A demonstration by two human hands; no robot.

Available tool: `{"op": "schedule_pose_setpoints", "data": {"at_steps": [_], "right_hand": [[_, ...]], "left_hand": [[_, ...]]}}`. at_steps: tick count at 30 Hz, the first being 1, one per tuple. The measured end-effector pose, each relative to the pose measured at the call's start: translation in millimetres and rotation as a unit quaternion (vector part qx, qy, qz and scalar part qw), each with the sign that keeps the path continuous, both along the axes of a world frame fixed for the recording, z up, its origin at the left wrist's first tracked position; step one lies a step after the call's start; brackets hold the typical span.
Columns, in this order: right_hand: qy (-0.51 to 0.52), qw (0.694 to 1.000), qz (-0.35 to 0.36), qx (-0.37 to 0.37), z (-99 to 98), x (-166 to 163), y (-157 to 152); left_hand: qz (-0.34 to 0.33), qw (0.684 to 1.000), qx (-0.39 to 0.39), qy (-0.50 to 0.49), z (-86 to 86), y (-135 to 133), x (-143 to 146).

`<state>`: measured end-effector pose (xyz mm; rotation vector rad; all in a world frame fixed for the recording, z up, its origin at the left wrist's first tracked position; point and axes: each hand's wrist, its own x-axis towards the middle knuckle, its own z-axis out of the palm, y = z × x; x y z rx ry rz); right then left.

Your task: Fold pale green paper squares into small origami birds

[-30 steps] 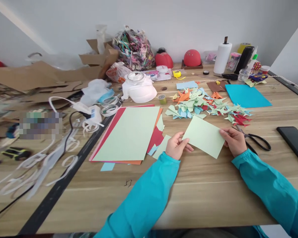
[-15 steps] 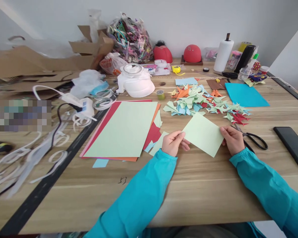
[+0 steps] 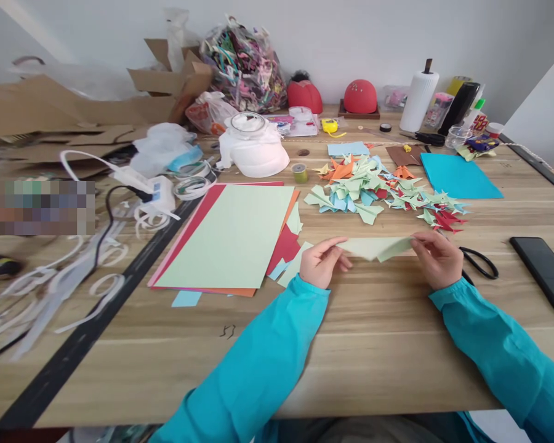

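Note:
Between my two hands a light green sheet of paper point(image 3: 373, 247) is held above the wooden table, bent into a narrow shape with its point downward. My left hand point(image 3: 322, 261) pinches its left corner between thumb and index finger, the other fingers slightly curled. On the opposite corner, my right hand point(image 3: 436, 257) has a similar pinch. Behind the paper lies a heap of folded paper pieces point(image 3: 355, 184) in green, blue, orange and red. Scissors point(image 3: 479, 263) with black handles are partly hidden behind my right hand.
Left of my hands lies a stack of coloured paper sheets point(image 3: 231, 237), with paper scraps point(image 3: 286, 249) beside it. A black phone point(image 3: 540, 274) rests at the right. Farther back are a turquoise paper sheet point(image 3: 461, 176) and a thread spool point(image 3: 300, 173). Cables and a power strip point(image 3: 159, 195) crowd the left.
The green square was spread out flat between my hands; now it is bent over into a narrow shape. My right hand has shifted slightly, covering more of the scissors.

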<state>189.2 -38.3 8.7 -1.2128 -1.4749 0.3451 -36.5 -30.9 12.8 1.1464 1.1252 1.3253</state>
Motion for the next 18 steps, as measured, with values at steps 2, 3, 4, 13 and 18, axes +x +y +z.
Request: {"op": "schedule_pose_setpoints", "data": {"at_steps": [2,3,4,13,18], "right_hand": [[-0.094,0.993,0.001,0.078,4.2,-0.7,-6.4],[-0.147,0.983,0.011,0.106,5.4,-0.8,-9.5],[-0.198,0.971,0.023,0.134,5.8,-0.6,-12.2],[-0.427,0.880,0.168,0.121,-6.3,-2.4,-7.7],[-0.457,0.867,0.182,0.079,-5.0,-7.1,-9.3]], "left_hand": [[0.009,1.000,0.009,0.026,-3.3,1.3,-1.4],[0.012,0.999,0.016,0.044,-5.1,2.1,-2.2],[0.011,0.998,0.026,0.061,-7.0,3.0,-2.9],[-0.060,0.901,0.217,0.371,-20.1,6.4,-7.8],[-0.064,0.793,0.291,0.531,-22.7,-0.2,-7.2]]}}
